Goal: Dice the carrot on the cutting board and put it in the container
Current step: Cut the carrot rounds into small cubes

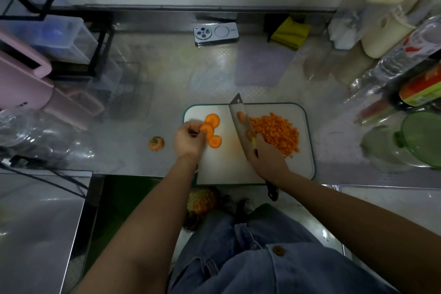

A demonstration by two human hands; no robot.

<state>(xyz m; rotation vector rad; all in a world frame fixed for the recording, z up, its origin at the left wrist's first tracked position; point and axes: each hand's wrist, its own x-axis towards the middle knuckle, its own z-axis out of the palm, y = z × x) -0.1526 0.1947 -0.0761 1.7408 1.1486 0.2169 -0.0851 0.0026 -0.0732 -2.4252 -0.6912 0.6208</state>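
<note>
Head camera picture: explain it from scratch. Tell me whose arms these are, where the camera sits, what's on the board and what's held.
No machine here: a person works with bare hands, and the single camera sits on their head, looking down. The left hand pinches one of three round carrot slices on the white cutting board. The right hand holds a knife, blade beside a pile of diced carrot. A cut-off carrot top lies on the metal counter left of the board; a phone lies farther back.
</note>
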